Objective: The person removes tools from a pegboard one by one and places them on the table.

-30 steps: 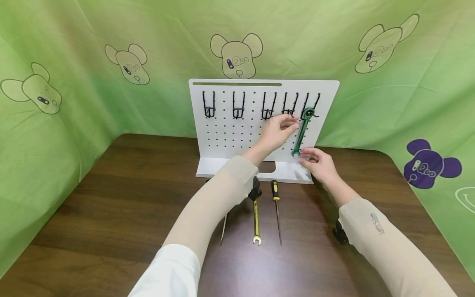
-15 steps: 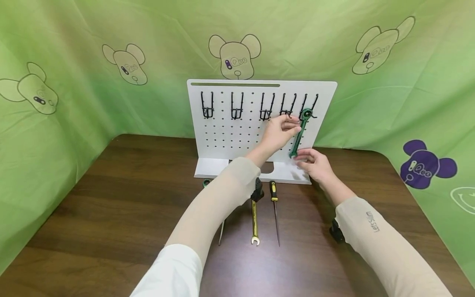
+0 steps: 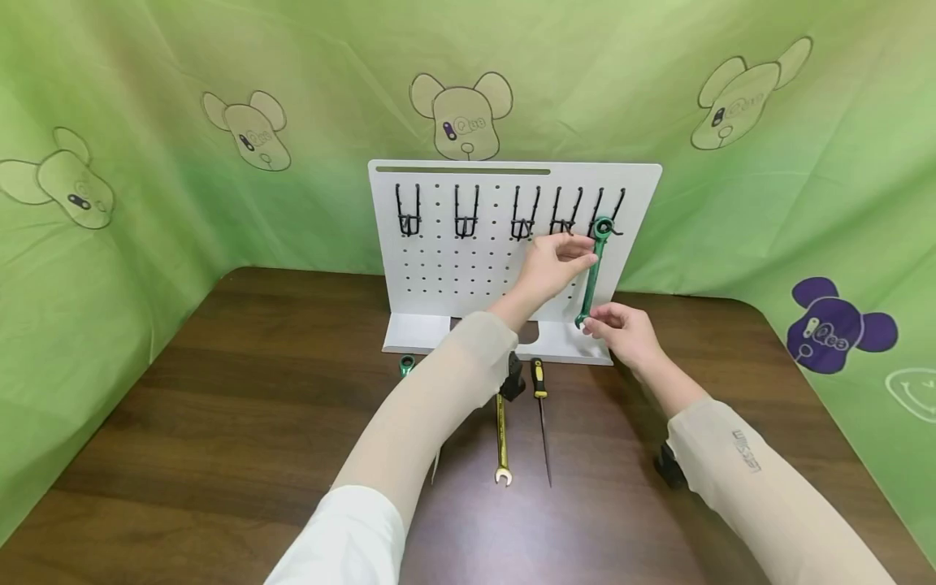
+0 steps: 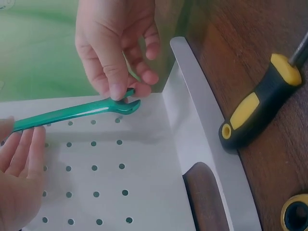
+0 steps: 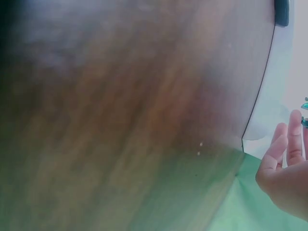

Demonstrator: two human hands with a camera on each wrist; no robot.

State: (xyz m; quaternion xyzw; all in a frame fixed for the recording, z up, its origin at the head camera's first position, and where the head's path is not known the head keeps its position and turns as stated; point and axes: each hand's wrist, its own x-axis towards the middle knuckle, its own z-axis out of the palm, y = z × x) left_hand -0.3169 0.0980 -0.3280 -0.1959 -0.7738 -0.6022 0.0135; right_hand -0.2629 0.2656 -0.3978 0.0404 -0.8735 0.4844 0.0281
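Note:
A green combination wrench [image 3: 591,280] hangs nearly upright before the white pegboard [image 3: 431,301], its ring end at the rightmost black hook [image 3: 616,211]. Whether the hook passes through the ring is hard to tell. My left hand [image 3: 547,266] pinches the wrench's upper part, thumb on one side and fingers on the other. Below, my right hand [image 3: 627,335] holds the open end between thumb and index finger. The left wrist view shows that jaw end by the right thumb [image 4: 115,79]. In the right wrist view, only part of the right hand [image 5: 286,180] appears at the edge.
Several more black hooks [image 3: 465,213] line the board. On the brown table [image 3: 241,390] lie a yellow wrench [image 3: 501,443], a yellow-black screwdriver [image 3: 539,380] and a green ring-ended tool [image 3: 406,365], partly behind my left arm. Green cloth [image 3: 322,211] encloses the table.
The wrench's lower end has swung slightly down and stands more upright. My right hand has moved down a little with it and now pinches the end; my left hand stays near the top.

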